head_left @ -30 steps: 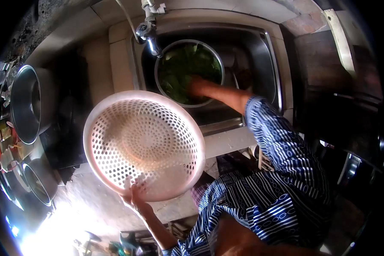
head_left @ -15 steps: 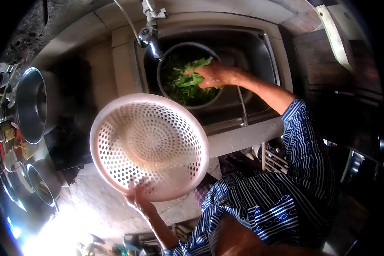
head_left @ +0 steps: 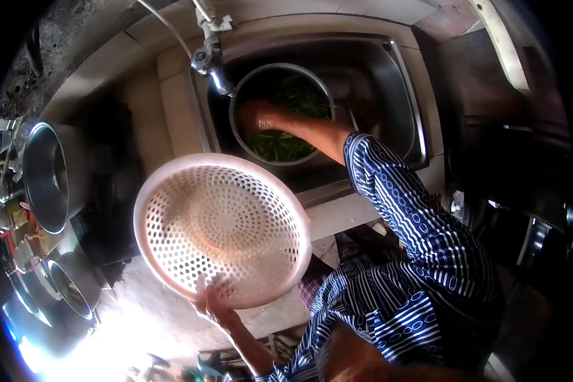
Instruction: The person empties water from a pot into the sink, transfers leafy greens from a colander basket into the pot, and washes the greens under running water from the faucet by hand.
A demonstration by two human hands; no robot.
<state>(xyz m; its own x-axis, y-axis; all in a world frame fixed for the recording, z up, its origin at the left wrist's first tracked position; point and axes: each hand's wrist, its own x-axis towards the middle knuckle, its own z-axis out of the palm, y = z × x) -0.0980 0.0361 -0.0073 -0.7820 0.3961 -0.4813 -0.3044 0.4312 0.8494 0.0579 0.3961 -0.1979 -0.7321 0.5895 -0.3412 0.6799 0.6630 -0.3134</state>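
Observation:
My left hand [head_left: 214,307] grips the near rim of a pale pink plastic colander [head_left: 226,219], its fingers seen through the holes. The colander is tilted in front of the sink, its bowl facing me, with nothing seen inside. My right hand [head_left: 259,116] reaches into a round metal basin [head_left: 330,95] in the sink, at its left side. Green leafy vegetables [head_left: 286,145] lie in the basin around this hand. Its fingers are in shadow among the leaves, so what they hold is hidden.
The steel sink [head_left: 409,79] surrounds the basin, and a tap [head_left: 213,67] hangs over its left edge. A large metal pot [head_left: 44,178] and a smaller pot [head_left: 73,286] stand at the left. A tiled counter [head_left: 178,95] borders the sink.
My right hand has moved left and down into the basin; the leaves lifted in it before no longer show there. My left hand still holds the colander. The view has shifted slightly.

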